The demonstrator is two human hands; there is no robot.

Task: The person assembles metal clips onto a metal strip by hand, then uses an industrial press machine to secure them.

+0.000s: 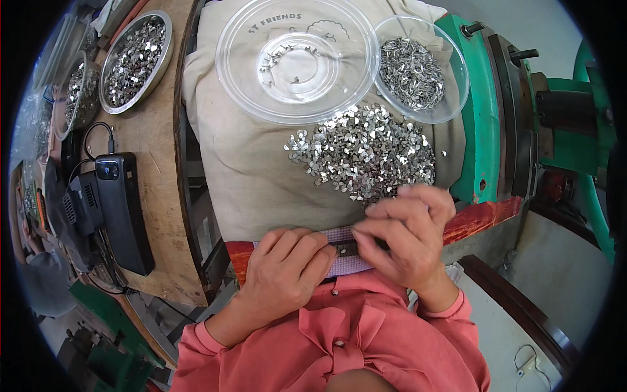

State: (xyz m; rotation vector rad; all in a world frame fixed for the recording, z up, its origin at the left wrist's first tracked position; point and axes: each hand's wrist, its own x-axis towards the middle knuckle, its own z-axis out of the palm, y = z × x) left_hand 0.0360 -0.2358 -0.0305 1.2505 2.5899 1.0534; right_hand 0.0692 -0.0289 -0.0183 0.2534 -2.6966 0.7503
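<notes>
A pile of small shiny metal pieces [372, 153] lies on a beige cloth [241, 176] in front of me. My left hand [284, 264] rests at the cloth's near edge, its fingers curled in beside a dark metal strip [348, 249] with a small shiny bit on it. Whatever those fingers grip is hidden. Just right of the strip, my right hand [408, 235] is held near the pile with thumb and forefinger drawn together. What sits in that pinch is too small to make out. Purple checked fabric [349, 266] lies under the strip.
Beyond the pile stand a large clear plastic bowl [228, 81] with a few slivers and a smaller clear tub [458, 85] of thin metal pieces [411, 72]. Green machinery [480, 176] borders the right. Leftward, a wooden table [160, 215] carries a metal bowl [168, 46] and a black power bank [127, 222].
</notes>
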